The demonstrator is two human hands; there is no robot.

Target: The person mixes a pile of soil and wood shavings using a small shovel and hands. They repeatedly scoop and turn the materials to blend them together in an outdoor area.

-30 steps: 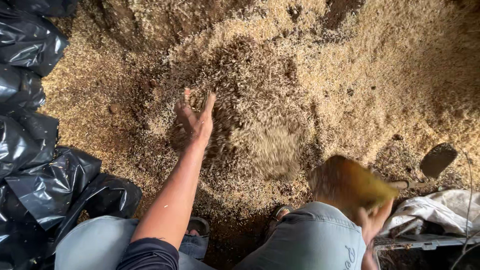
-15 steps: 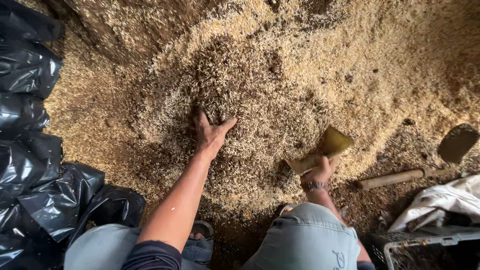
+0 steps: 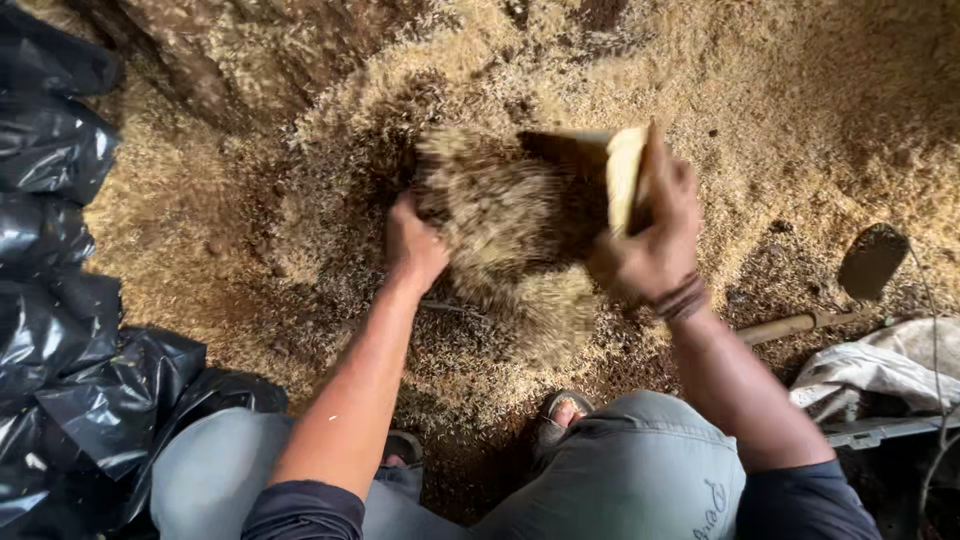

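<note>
The right hand (image 3: 650, 250) has its grip closed around a flat yellow scoop (image 3: 600, 165), held above the middle of a wide heap of straw-coloured husk (image 3: 800, 90) that covers the floor. The scoop's long axis runs left to right, its open mouth pointing left, and it is tipped so that a blurred stream of husk (image 3: 500, 230) spills from it towards the near side. A dark band (image 3: 680, 298) sits on the right wrist.

The left hand (image 3: 412, 245) is just left of the falling husk, fingers curled downward into the pile; how tightly its grip is closed, and whether it holds anything, cannot be told.

Black plastic bags (image 3: 60, 300) are stacked along the left edge. To the right, a spade (image 3: 850, 285) lies on the husk with its dark blade far-right and its handle running near-left. A crumpled white sack (image 3: 880, 365) lies near it. The person's knees in pale jeans (image 3: 640, 470) fill the near edge, with a sandalled foot (image 3: 562, 412) between them.
</note>
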